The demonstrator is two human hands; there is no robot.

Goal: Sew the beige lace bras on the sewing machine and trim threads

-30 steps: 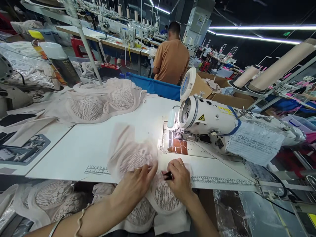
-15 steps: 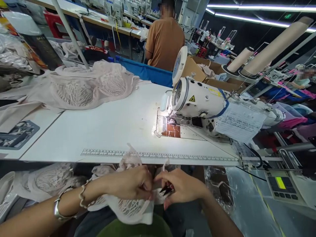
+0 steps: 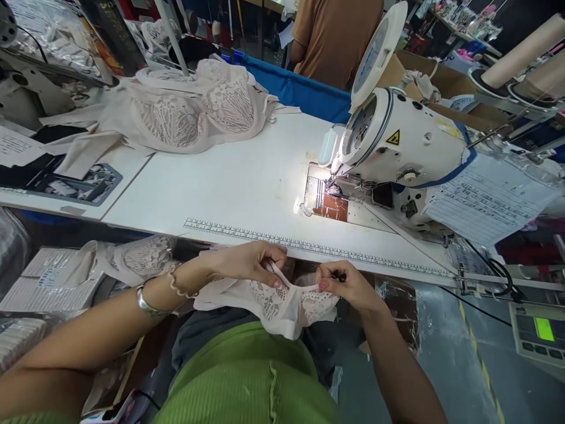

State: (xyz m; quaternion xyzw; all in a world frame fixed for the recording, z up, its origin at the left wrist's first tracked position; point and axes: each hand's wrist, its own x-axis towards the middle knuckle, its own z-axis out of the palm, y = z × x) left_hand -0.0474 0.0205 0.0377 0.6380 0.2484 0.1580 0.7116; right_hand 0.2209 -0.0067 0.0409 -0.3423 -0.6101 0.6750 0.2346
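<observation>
A pale pink lace bra hangs over my lap, just below the table's front edge. My left hand pinches its upper edge near the centre, thumb against the fingers. On the other side of the centre, my right hand grips the edge between thumb and fingertips. A small dark thing shows inside the curled right fingers, mostly hidden. The edge between both hands dips in a V.
A sewing machine with its lamp lit stands on the white table. A ruler strip runs along the front edge. More bras lie back left; another bra hangs at left. A person sits beyond.
My hands have moved apart and now hold the bra's edge at two places, with its centre spread between them. The dark pointed snips seen in my right hand are now mostly hidden. The view has tilted down.
</observation>
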